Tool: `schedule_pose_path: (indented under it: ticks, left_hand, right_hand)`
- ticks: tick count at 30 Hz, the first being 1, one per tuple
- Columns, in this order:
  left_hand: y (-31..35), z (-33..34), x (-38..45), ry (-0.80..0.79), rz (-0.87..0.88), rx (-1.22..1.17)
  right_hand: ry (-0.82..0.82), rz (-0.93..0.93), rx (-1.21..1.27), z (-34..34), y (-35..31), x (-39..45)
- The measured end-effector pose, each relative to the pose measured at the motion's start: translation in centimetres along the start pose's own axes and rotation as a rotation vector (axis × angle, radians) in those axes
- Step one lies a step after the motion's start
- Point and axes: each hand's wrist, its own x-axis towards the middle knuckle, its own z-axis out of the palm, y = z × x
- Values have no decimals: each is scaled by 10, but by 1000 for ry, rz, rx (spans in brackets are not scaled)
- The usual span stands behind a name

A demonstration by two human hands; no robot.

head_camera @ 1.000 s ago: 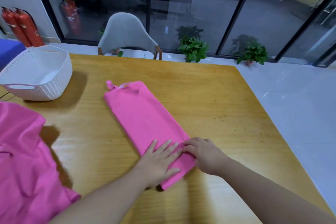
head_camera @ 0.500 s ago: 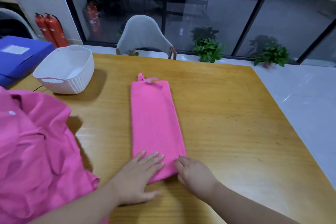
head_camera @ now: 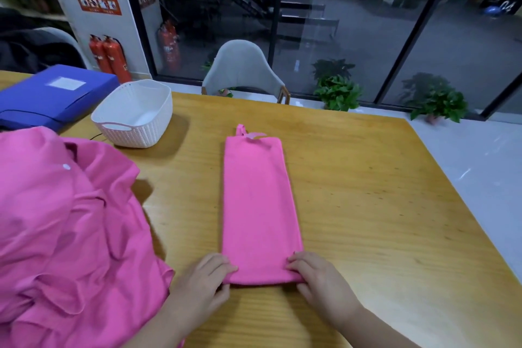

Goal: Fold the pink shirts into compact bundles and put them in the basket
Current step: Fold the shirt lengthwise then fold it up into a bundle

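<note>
A pink shirt folded into a long narrow strip lies lengthwise on the wooden table. My left hand pinches its near left corner and my right hand pinches its near right corner. A heap of loose pink shirts covers the table's left side. The white woven basket stands at the far left, with nothing visible inside it.
A blue box file lies behind the basket. A grey chair stands at the table's far edge. Red fire extinguishers and potted plants line the glass wall. The table's right edge drops to a pale floor.
The strip has swung from a slant to lie straight away from me. Both hands slid from lying on its near end to gripping its two near corners.
</note>
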Motion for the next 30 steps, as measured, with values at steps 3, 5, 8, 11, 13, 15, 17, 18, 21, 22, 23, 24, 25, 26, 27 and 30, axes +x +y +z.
schedule_pose_path:
  ticks: [3,5,8,11,13,15,17,18,21,22,23,24,25,26,27,30]
  left_hand:
    - [-1,-9,1,-42,-70,-41]
    - [-4,-10,-1,-125,-90,-20]
    - [-5,-3,-2,-192,-105,68]
    - [-6,0,4,-134,-154,-47]
    - [-6,0,4,-82,-189,-140]
    - [-4,1,0,4,-238,-167]
    - [1,-1,-4,54,-286,-168]
    - [3,-2,-5,60,-312,-170]
    - [8,-4,-9,29,-354,-175]
    - [11,-5,-10,8,-360,-165]
    - [14,-4,-10,-11,-363,-146]
    - [18,-3,-8,-26,-371,-123]
    - [20,-2,-6,-45,-386,-104]
    - [22,-3,-3,-70,-405,-91]
    - [23,-3,0,-92,-427,-87]
    - [25,-6,8,-125,-549,-141]
  right_hand:
    - [80,0,25,3,-2,-3]
    - [84,29,54,2,-3,-3]
    - [7,47,99,-3,-4,1]
    - [-17,89,142,-5,-4,1]
    - [7,171,175,-4,-7,0]
    - [34,210,185,-3,-8,-2]
    - [18,214,157,-6,-9,-2]
    - [-1,229,130,-8,-11,-1]
    - [-30,296,203,-7,-17,0]
    - [-43,336,232,-6,-20,3]
    - [-60,371,252,-5,-23,4]
    - [-79,397,260,-5,-25,7]
    - [-101,421,271,-5,-27,10]
    - [-112,450,276,-7,-28,13]
    - [-115,475,279,-7,-28,16]
    - [-97,554,217,-2,-26,23]
